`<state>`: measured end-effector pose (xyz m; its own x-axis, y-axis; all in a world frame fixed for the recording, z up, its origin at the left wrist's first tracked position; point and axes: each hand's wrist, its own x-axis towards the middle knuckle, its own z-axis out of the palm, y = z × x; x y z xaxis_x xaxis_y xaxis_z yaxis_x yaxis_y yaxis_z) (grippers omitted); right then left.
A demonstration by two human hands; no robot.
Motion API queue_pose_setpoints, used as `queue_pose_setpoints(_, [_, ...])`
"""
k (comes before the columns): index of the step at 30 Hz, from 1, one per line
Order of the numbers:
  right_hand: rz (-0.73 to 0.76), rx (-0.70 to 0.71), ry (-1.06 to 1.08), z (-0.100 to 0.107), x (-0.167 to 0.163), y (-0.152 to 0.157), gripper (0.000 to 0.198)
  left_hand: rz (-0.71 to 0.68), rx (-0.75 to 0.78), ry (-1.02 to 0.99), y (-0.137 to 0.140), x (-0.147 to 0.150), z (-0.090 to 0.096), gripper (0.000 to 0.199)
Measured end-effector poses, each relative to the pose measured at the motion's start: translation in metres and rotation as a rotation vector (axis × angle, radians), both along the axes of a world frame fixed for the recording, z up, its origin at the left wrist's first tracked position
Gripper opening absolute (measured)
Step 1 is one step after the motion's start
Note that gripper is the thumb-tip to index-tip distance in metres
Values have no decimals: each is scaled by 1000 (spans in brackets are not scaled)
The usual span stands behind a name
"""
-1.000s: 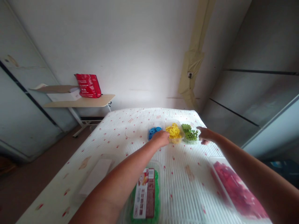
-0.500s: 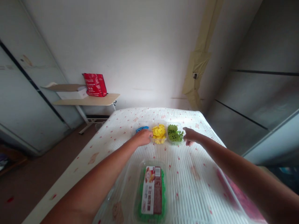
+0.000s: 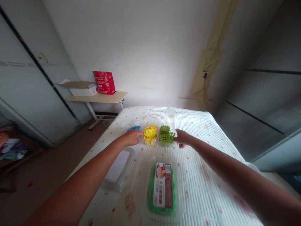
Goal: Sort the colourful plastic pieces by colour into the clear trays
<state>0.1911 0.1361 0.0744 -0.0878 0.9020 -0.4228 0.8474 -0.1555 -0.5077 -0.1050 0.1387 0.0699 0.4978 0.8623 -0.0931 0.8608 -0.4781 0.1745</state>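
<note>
Across the bed stands a row of clear plastic containers: one with blue pieces (image 3: pixel 134 128), one with yellow flower-like pieces (image 3: pixel 150 133), and one with olive-green lattice pieces (image 3: pixel 166 135). My left hand (image 3: pixel 132 138) is closed at the near side of the blue one, its fingertips against the yellow one's left edge and its arm in front. My right hand (image 3: pixel 182 138) has curled fingers on the right rim of the olive-green one. Closer to me lies a lidded clear box (image 3: pixel 163 188) of bright green pieces, bearing a printed label.
A clear lidded container (image 3: pixel 118 166) lies partly behind my left forearm on the quilted bedspread (image 3: pixel 197 175). Beyond the bed, a small table (image 3: pixel 110 98) holds a red bag (image 3: pixel 105 83) and a white box (image 3: pixel 83 91). Clothes (image 3: pixel 14 147) are piled at left.
The row of containers has shifted left across the bed together with both my hands. My view has turned slightly left, and the clear container by my left forearm now shows more.
</note>
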Motion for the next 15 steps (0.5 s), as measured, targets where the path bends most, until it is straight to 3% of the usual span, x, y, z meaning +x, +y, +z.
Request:
queue_pose_setpoints(3, [0, 6, -52, 11, 4, -5, 33, 8, -25, 38, -8, -2, 5, 60])
queue_pose_setpoints(7, [33, -152, 44, 25, 11, -30, 29, 99, 1, 149, -26, -1, 19, 74])
queue_pose_setpoints(11, [87, -266, 233, 19, 2, -72, 17, 162, 97, 180, -49, 6, 38, 66])
queue_pose_setpoints(15, [72, -369, 383, 3, -12, -100, 11, 141, 116, 45, -83, 24, 46, 53])
